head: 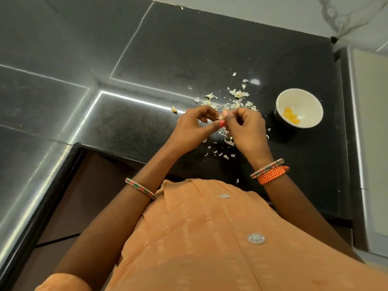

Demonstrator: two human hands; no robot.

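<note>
Both hands meet over the black counter, near its front edge. The left hand and the right hand pinch one small garlic clove between thumbs and curled fingers, so each hand is clenched on it. Only a pale tip of the clove shows. The rest is covered by the fingertips, and I cannot tell how much skin is on it.

Dry skins lie scattered on the counter behind the hands, and more under and in front of the hands, partly hidden by them. To the left of the hands, apart from the skins, lies a separate small piece, approx. like an unpeeled clove, but it is too small to be sure.

To the right of the hands stands a white bowl w/ some yellow pieces at its near side. Their number is hard to count.

At the right edge is a grey-white object, cut off by the frame, so I cannot tell what it is. The orange shirt covers the counter's front edge.
</note>
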